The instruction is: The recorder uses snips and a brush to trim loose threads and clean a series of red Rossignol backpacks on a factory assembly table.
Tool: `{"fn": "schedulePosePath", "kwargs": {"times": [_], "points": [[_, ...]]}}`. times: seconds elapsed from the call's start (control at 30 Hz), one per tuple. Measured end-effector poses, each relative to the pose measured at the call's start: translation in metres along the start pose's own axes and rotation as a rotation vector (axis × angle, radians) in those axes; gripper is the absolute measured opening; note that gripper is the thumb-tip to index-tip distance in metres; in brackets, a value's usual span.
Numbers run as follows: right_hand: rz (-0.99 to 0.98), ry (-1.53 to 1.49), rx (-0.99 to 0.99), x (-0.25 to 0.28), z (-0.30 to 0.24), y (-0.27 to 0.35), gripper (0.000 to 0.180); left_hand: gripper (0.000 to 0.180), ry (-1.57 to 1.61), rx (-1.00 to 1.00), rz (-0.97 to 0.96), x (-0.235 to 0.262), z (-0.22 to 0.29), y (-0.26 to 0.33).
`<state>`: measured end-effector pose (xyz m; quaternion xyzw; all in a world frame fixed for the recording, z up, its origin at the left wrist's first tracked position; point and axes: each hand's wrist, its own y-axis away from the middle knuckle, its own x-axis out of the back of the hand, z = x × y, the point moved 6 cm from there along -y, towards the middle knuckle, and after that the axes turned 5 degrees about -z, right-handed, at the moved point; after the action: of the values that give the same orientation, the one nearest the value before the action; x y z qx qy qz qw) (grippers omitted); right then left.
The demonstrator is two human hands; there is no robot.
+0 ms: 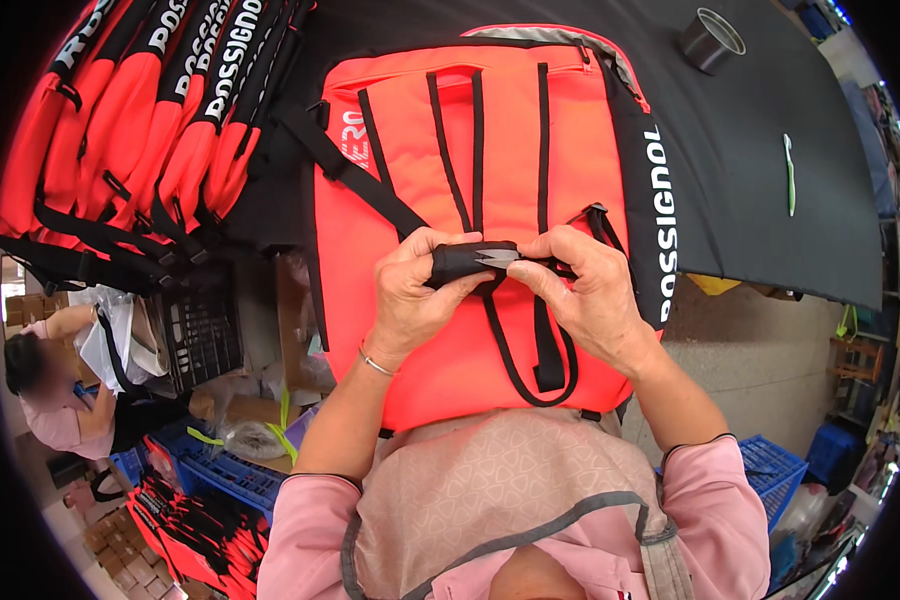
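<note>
A bright coral backpack [580,130] with black side panels lies on the table edge in front of me, its shoulder-strap side up. Above its middle my left hand [415,290] grips a folded black strap [455,263], thumb and fingers closed round it. My right hand [595,290] is closed on small pointed thread snips [497,258], whose grey blades lie against the strap. Most of their handle is hidden by the fingers. A thin black loop of webbing [515,375] hangs below my hands over the bag's lower part.
Several similar bags [120,150] are stacked at the far left. On the black table [740,190] stand a metal cup [712,42] and, lying flat, a slim green-and-white tool [790,175]. Another person [55,375] sits at the left near a black crate [200,335]. A blue crate [770,470] is at my right.
</note>
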<state>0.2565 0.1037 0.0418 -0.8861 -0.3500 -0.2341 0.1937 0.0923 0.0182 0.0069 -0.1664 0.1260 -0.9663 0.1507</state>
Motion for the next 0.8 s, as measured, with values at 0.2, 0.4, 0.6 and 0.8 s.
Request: {"fn": "schedulePosePath", "kwargs": {"times": [0.2, 0.4, 0.6, 0.8], "points": [[-0.060, -0.087, -0.008, -0.001, 0.007, -0.007, 0.018, 0.025, 0.025, -0.007, -0.037, -0.001, 0.000, -0.003], [-0.037, -0.307, -0.106, 0.002, 0.013, -0.009, 0.015, 0.024, 0.026, 0.024, -0.039, 0.000, -0.004, -0.003], [-0.069, -0.163, -0.123, 0.003, 0.009, -0.011, 0.017, 0.025, 0.023, 0.042, -0.043, 0.000, -0.005, 0.001], [-0.160, -0.020, -0.076, -0.001, 0.011, -0.012, 0.018, 0.026, -0.001, 0.023, -0.059, -0.002, -0.007, 0.001]]}}
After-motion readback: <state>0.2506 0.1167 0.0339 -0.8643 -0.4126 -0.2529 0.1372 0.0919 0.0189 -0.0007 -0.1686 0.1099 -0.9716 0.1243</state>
